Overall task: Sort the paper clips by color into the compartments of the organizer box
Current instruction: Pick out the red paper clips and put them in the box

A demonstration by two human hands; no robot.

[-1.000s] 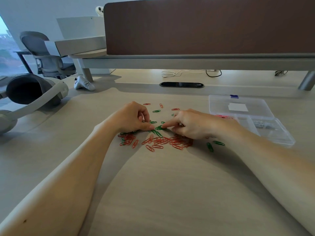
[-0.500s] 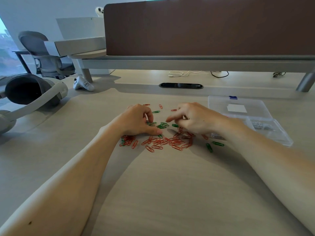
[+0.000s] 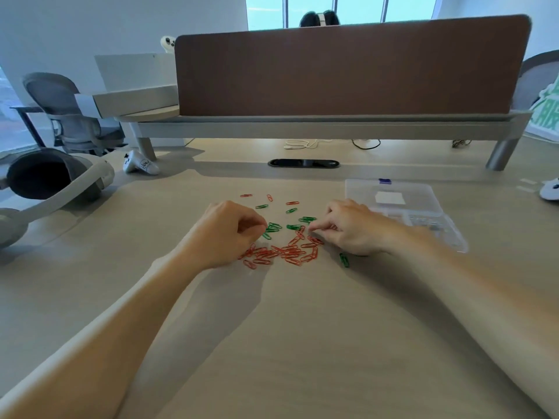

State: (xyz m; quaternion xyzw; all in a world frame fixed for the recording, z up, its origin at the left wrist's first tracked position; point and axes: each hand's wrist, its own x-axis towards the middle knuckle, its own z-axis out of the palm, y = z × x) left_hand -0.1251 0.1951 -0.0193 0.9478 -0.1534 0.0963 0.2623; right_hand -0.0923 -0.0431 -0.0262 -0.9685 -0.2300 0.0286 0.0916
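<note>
A pile of red paper clips [image 3: 284,252] lies mid-desk, with green paper clips [image 3: 273,227] scattered just behind it and one green clip [image 3: 344,260] apart at the right. My left hand [image 3: 227,234] sits at the pile's left with its fingers curled, thumb and forefinger pinching at a green clip. At the pile's right, my right hand [image 3: 348,229] is also curled; its fingertips pinch at a red clip, and a bit of red shows under the fingers. The clear organizer box [image 3: 453,241] stands open behind my right wrist, its lid [image 3: 363,189] laid back.
A VR headset [image 3: 54,182] lies at the left, with a white controller [image 3: 140,164] behind it and another controller [image 3: 549,190] at the right edge. A raised shelf with a brown divider panel [image 3: 348,65] spans the back, above a cable slot [image 3: 303,163].
My right hand has pulled right, away from the green clips in the middle, and the hands are now farther apart. The camera has tilted up.
</note>
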